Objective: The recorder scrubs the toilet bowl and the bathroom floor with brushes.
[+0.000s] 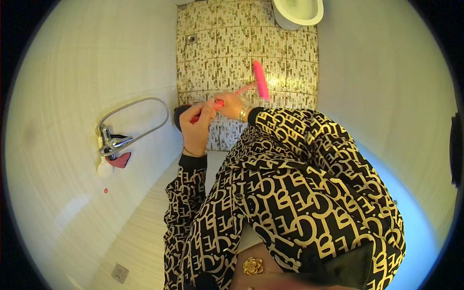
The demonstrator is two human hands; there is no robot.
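Note:
Both of my hands are on the red-pink handle (pixel 219 105) of a long-handled floor squeegee or brush. My left hand (pixel 197 121) is closed around the handle's near end, its thumb laid along it. Slightly ahead and to the right, my right hand (pixel 231 105) grips the handle lower down, with a metal watch or bracelet at the wrist. From there a thin pink rod runs to the bright pink head (pixel 261 80), which appears to rest on the mosaic-patterned tile floor (pixel 224 47). A dark object (pixel 180 116), perhaps footwear, is partly hidden behind my left hand.
A toilet bowl (pixel 299 11) stands at the far right of the floor. Near the left wall is a square floor drain (pixel 191 38). That wall carries a chrome mixer tap (pixel 114 141) with a looped shower hose (pixel 159 99) and a reddish cloth (pixel 121 160).

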